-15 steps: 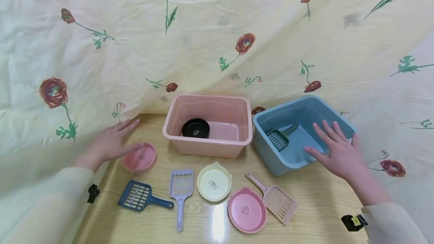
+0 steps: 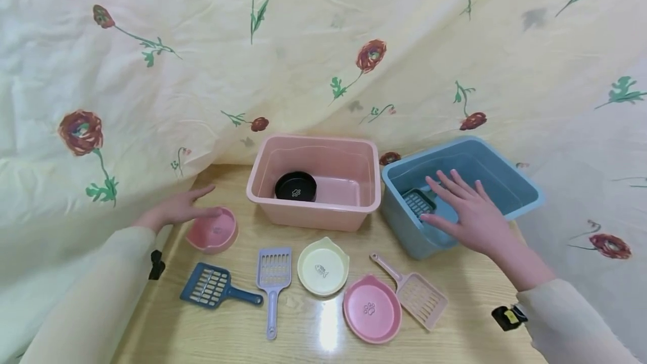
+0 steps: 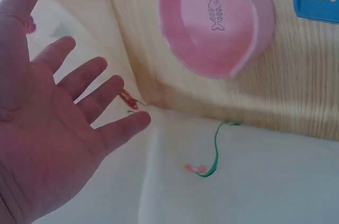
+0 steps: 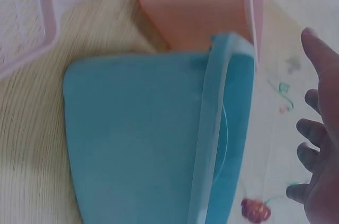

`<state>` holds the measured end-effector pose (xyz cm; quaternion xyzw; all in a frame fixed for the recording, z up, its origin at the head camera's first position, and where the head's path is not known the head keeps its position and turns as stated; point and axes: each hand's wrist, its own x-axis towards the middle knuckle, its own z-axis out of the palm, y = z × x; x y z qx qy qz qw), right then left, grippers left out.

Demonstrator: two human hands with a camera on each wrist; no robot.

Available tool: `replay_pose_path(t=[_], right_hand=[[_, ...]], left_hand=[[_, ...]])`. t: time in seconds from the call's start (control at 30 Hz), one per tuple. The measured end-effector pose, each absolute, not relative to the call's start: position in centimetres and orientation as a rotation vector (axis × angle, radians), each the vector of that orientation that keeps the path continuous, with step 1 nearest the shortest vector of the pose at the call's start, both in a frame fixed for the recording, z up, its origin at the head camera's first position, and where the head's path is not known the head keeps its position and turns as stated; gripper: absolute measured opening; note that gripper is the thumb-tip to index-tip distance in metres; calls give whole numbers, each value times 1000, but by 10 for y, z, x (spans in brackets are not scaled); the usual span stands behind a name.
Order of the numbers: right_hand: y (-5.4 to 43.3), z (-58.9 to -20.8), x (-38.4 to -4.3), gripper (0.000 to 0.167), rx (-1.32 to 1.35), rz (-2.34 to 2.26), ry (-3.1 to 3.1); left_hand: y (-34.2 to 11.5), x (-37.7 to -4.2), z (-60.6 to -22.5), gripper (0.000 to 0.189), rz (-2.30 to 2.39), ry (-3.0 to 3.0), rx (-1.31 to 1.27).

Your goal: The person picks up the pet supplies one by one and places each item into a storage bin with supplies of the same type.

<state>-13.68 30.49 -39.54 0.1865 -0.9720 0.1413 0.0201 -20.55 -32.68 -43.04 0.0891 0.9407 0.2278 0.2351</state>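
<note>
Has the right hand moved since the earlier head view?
Yes. In the head view, the right hand has shifted left, towards the pink tub.

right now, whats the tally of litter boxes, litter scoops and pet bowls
Litter boxes: 2 (pink box, blue box)
Litter scoops: 4 (navy scoop, lavender scoop, pink scoop, green scoop)
Pet bowls: 4 (black bowl, cream bowl, two pink bowls)
Total: 10

Smooth plastic blue tub (image 4: 137, 139), glossy wood-grain table (image 2: 227, 333).

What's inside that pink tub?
A black dish sits inside the pink tub, toward the left. Anything beneath it or close behind the front wall is hidden.
</note>
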Motion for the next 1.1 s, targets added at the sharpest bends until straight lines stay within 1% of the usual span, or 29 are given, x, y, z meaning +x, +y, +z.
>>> replay_pose_path(t=[0.1, 0.23, 0.4, 0.57, 0.7, 0.9, 1.1], right_hand=[[290, -396, -142, 88, 613, 462, -3015], [271, -402, -150, 86, 663, 478, -3000], [254, -415, -154, 81, 655, 497, -2968], [246, -431, -156, 77, 662, 511, -2921], [241, -439, -156, 73, 665, 542, -2904], [231, -448, -156, 67, 711, 576, -2839], [223, -457, -160, 64, 738, 617, -2792]], left_hand=[[-329, -215, -436, 109, 667, 2511, 186], [-333, -225, -443, 105, 742, 2445, 153], [-335, -233, -449, 105, 795, 2378, 74], [-336, -238, -458, 107, 798, 2322, -11], [-341, -247, -473, 108, 833, 2264, -69], [-352, -250, -492, 104, 964, 2158, -178], [-347, -249, -493, 97, 1016, 2084, -197]])
